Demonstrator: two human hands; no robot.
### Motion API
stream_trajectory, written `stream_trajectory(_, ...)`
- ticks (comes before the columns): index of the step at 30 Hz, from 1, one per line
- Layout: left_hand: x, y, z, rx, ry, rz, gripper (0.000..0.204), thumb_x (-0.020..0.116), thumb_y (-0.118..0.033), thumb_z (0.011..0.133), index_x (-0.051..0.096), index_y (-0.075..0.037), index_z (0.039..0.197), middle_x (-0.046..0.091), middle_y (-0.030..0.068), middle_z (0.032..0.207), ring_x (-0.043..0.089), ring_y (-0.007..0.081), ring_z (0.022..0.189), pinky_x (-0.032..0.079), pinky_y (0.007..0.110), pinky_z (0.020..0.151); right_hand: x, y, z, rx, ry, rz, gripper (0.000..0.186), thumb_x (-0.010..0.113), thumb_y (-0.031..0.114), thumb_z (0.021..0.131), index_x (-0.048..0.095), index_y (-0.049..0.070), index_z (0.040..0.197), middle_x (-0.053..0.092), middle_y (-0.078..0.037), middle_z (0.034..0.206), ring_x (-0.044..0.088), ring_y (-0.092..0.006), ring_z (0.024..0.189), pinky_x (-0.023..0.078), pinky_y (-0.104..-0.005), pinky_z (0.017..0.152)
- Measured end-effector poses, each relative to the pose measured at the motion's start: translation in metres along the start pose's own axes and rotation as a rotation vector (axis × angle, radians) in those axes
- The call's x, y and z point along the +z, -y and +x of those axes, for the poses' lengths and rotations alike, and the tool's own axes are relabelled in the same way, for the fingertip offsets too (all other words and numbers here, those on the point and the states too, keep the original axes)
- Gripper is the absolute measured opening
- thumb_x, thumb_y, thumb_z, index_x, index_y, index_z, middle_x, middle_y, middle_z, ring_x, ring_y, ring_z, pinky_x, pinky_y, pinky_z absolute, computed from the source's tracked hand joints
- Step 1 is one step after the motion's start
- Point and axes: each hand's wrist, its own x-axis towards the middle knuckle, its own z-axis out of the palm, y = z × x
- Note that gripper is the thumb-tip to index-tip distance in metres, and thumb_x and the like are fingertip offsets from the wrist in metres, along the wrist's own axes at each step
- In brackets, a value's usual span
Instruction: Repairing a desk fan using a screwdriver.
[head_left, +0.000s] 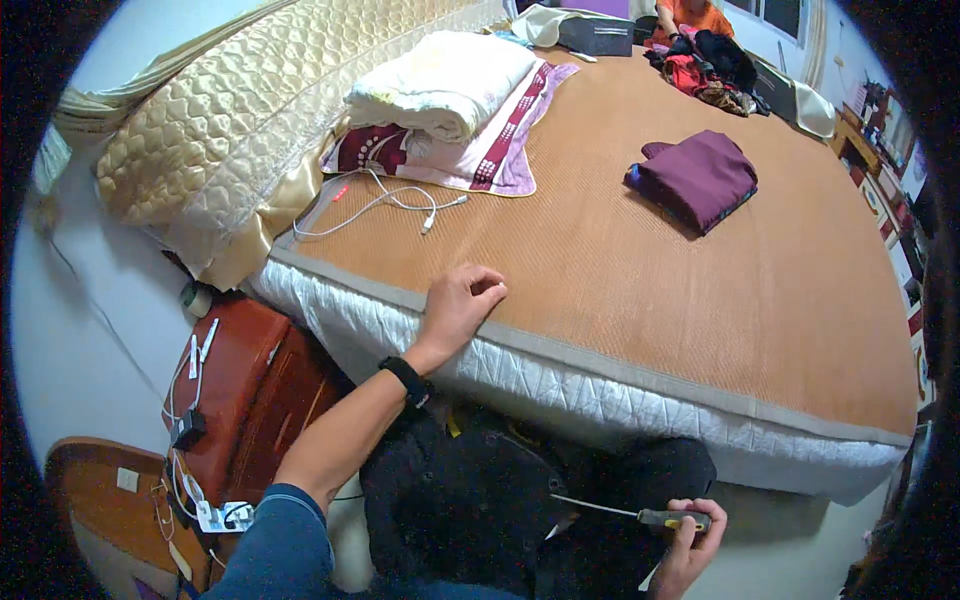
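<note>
My left hand (458, 308) is over the near edge of the woven mat (580, 270) on the bed. Its fingers are curled, with thumb and forefinger pinched together; a tiny pale spot shows at their tips, too small to name. Low at the right, my right hand (688, 552) grips a screwdriver (660, 518) by its dark grey and yellow handle. The long thin metal shaft points left across the dark cloth over my lap (470, 500).
A white charging cable (395, 198), a folded quilt (440, 85) and a folded purple garment (705, 180) lie on the bed. At the far end a person in orange (695, 15) is beside piled clothes (715, 70). A reddish-brown cabinet (235, 385) and a power strip (225, 516) are at my left.
</note>
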Motion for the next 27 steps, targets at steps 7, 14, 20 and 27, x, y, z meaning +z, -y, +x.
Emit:
stream_trajectory(7, 0.009, 0.001, -0.001, -0.017, -0.016, -0.021, 0.026, 0.078, -0.012, 0.086, 0.075, -0.003, 0.11, 0.073, 0.0066, 0.089, 0.068, 0.0139, 0.077, 0.054, 0.029, 0.071, -0.003, -0.009, 0.003, -0.017, -0.003, -0.033, 0.026, 0.058, 0.017, 0.107, 0.056, 0.0, 0.126, 0.071, -0.015, 0.115, 0.065, -0.0175, 0.094, 0.054, -0.031, 0.086)
stream_trajectory(14, 0.001, 0.001, -0.016, -0.014, -0.043, -0.042, 0.023, 0.076, -0.007, 0.086, 0.074, -0.004, 0.109, 0.07, 0.0056, 0.096, 0.066, 0.0133, 0.079, 0.053, 0.027, 0.07, -0.005, -0.006, 0.002, -0.008, 0.007, -0.044, 0.027, 0.057, 0.017, 0.107, 0.055, 0.0, 0.128, 0.071, -0.014, 0.117, 0.065, -0.0177, 0.095, 0.054, -0.0313, 0.087)
stream_trajectory(20, -0.016, 0.0, -0.029, 0.052, -0.045, -0.059, 0.021, 0.075, -0.009, 0.089, 0.074, -0.004, 0.109, 0.07, 0.0051, 0.101, 0.066, 0.0141, 0.086, 0.053, 0.027, 0.076, 0.002, -0.015, 0.009, -0.024, -0.03, -0.028, 0.027, 0.06, 0.016, 0.101, 0.054, 0.002, 0.123, 0.068, -0.014, 0.11, 0.065, -0.0226, 0.098, 0.054, -0.0339, 0.085)
stream_trajectory(27, -0.06, -0.04, -0.108, -0.085, 0.268, -0.144, 0.014, 0.075, -0.008, 0.089, 0.075, -0.003, 0.102, 0.071, 0.0051, 0.102, 0.067, 0.0161, 0.092, 0.053, 0.029, 0.081, 0.012, 0.007, -0.001, 0.008, -0.07, -0.099, 0.028, 0.057, 0.02, 0.103, 0.052, 0.003, 0.125, 0.066, -0.015, 0.112, 0.064, -0.0243, 0.105, 0.054, -0.0384, 0.093)
